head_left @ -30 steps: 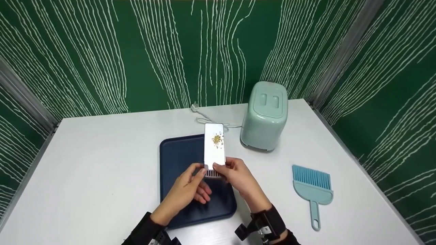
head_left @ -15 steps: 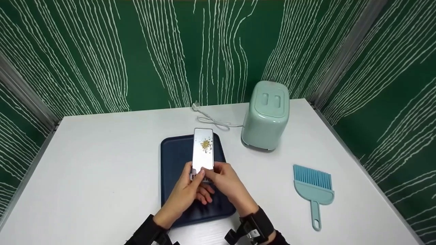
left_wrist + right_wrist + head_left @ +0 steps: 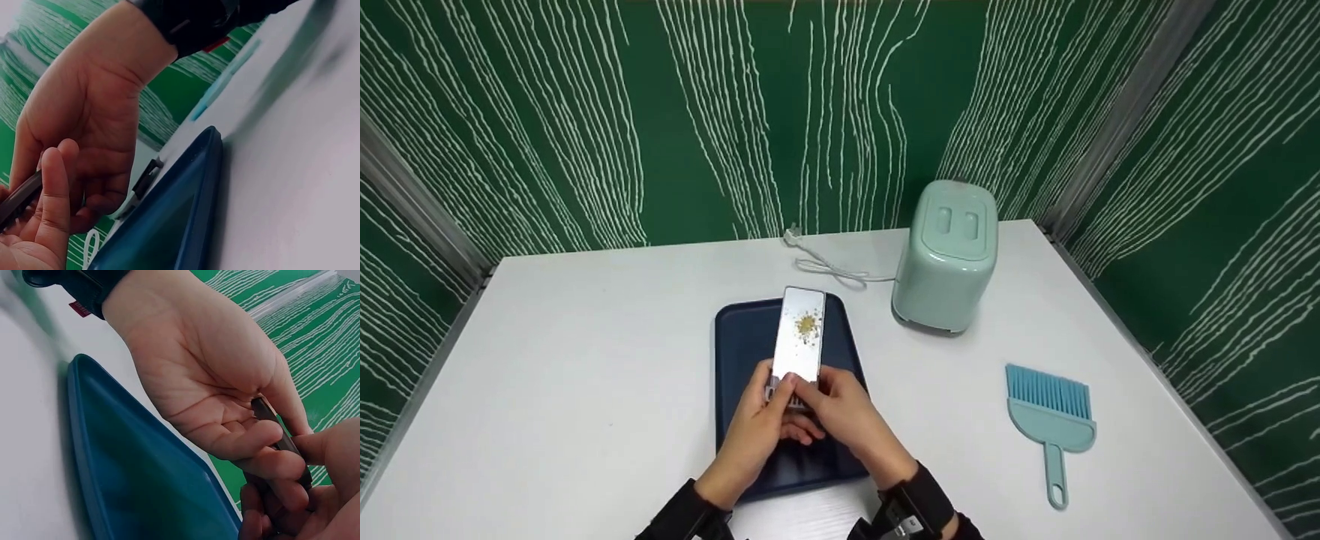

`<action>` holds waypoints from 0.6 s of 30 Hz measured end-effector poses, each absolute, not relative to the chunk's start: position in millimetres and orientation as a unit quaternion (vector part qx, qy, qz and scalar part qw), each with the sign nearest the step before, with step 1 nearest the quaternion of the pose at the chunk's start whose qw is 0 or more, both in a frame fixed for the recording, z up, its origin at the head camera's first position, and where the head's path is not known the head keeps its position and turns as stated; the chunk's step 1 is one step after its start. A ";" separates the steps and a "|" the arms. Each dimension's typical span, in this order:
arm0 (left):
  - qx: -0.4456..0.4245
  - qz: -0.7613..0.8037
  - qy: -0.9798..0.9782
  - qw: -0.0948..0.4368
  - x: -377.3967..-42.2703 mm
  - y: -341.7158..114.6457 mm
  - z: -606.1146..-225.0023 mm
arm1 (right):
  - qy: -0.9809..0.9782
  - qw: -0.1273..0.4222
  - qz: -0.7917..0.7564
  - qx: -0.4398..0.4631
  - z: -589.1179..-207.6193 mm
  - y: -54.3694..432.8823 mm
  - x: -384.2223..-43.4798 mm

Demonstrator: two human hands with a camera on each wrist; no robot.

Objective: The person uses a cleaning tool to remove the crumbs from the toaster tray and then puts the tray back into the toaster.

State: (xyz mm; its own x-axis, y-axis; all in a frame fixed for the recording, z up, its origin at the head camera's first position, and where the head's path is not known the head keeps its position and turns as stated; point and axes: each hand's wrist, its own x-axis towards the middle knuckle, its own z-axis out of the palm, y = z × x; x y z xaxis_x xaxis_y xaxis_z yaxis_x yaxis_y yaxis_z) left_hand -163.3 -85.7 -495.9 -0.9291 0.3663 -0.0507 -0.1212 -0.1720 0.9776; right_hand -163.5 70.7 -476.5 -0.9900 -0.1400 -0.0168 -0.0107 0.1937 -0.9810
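A slim, flat rectangular object point(image 3: 800, 326) with a shiny pale face, a gold speckled patch and a row of slots at its near end is held between both hands. My left hand point(image 3: 751, 431) grips its near end from the left, thumb on the face. From the right, my right hand point(image 3: 851, 416) pinches the same end, its thumb beside the left one. Both wrist views show the object's dark narrow edge point(image 3: 284, 441) between the fingers. Below the hands lies a dark blue tray point(image 3: 735, 345) with a raised rim. The undersides of the fingers are partly hidden in the head view.
A mint-green toaster point(image 3: 945, 281) stands at the back right, its white cord point(image 3: 829, 268) and plug lying to its left. Flat on the right side of the white table point(image 3: 585, 375) is a teal brush point(image 3: 1051, 424). Green walls with white lines enclose the table.
The object has moved left and toward the person, and now tilts slightly. The right hand has followed it left, and the two thumbs have come together on its near end.
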 end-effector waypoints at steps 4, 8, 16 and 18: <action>0.096 0.762 0.622 0.151 -162.9 -87.5 -496.9 | 0.775 0.043 -0.628 -0.064 -478.3 69.1 -162.8; 0.094 0.768 0.617 0.147 -162.6 -89.6 -497.4 | 0.774 0.051 -0.628 -0.069 -477.7 69.6 -162.5; 0.097 0.776 0.607 0.138 -161.6 -98.1 -494.6 | 0.789 0.088 -0.605 -0.069 -471.8 80.5 -158.4; 0.095 0.776 0.607 0.139 -161.9 -101.2 -493.4 | 0.797 0.089 -0.593 -0.075 -471.9 88.7 -156.6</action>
